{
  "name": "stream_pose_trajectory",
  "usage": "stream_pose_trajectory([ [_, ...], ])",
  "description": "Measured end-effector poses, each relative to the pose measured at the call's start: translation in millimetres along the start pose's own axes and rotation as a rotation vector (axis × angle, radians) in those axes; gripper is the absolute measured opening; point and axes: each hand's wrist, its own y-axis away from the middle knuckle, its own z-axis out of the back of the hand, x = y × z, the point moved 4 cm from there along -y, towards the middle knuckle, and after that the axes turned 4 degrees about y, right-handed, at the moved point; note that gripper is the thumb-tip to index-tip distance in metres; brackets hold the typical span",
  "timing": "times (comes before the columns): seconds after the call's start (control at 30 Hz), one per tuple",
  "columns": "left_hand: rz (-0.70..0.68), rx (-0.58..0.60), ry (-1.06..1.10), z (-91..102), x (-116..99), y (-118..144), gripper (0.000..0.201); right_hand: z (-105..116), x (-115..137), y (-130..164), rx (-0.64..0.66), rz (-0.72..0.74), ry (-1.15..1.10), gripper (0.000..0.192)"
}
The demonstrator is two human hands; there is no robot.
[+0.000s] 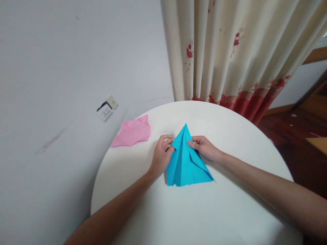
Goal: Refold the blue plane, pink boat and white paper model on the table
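Note:
A blue sheet of folded paper (pixel 185 166) is held between my hands over the white round table (pixel 143 211). It has a pointed tip facing away from me, creases running lengthwise and folded flaps along its sides. My left hand (pixel 162 153) has its thumb on the left flap, with the fingers curled at that edge and partly hidden. On the opposite edge, my right hand (pixel 203 146) pinches the paper near the upper part, thumb on top and fingers behind. A pink sheet of creased paper (pixel 134 131) lies at the table's far left edge.
A pale wall (pixel 63 85) with a socket (pixel 104 112) borders the table on the left. Behind the table hangs a cream curtain (pixel 217 51) with red flowers and a red lower band. Dark wooden floor (pixel 288 136) shows at the right.

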Motion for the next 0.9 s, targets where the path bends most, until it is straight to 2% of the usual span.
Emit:
stream_pose_trajectory([
  [0.1, -0.090, 0.026, -0.045, -1.7, -1.5, -1.1, 0.013, 1.4, -3.6, -0.5, -0.014, -0.007, 0.050, 0.039],
  [0.23, -0.166, 0.093, -0.118, -6.7, -6.0, 1.0, 0.023, 0.7, -9.1, -1.0, -0.021, -0.011, 0.065, 0.039],
  [0.33, -0.124, 0.083, -0.129, -8.7, -5.3, 3.3, 0.021, -1.6, -11.8, -1.4, -0.011, 0.004, 0.039, 0.039],
  [0.4, -0.097, 0.050, -0.137, -8.7, -4.1, 4.6, 0.023, -2.0, -11.4, -1.3, -0.039, 0.041, 0.021, 0.043],
  [0.5, -0.058, 0.073, -0.121, -11.5, -1.3, 6.8, 0.025, -2.0, -8.8, -0.5, -0.094, 0.111, 0.052, 0.053],
  [0.6, -0.027, 0.111, -0.114, -14.8, 1.9, 8.3, 0.031, -3.3, -6.3, 0.6, -0.106, 0.164, 0.119, 0.050],
  [0.67, -0.025, 0.108, -0.128, -15.0, 2.9, 7.6, 0.027, -3.9, -5.6, 1.0, -0.099, 0.182, 0.150, 0.048],
  [0.77, -0.026, 0.063, -0.187, -11.7, 3.4, 4.2, 0.027, -1.6, -3.7, 2.4, -0.153, 0.238, 0.283, 0.044],
  [0.9, -0.017, -0.021, -0.237, -5.7, 3.5, 0.3, 0.029, -0.5, 3.9, 10.0, -0.313, 0.435, 0.699, 0.032],
])
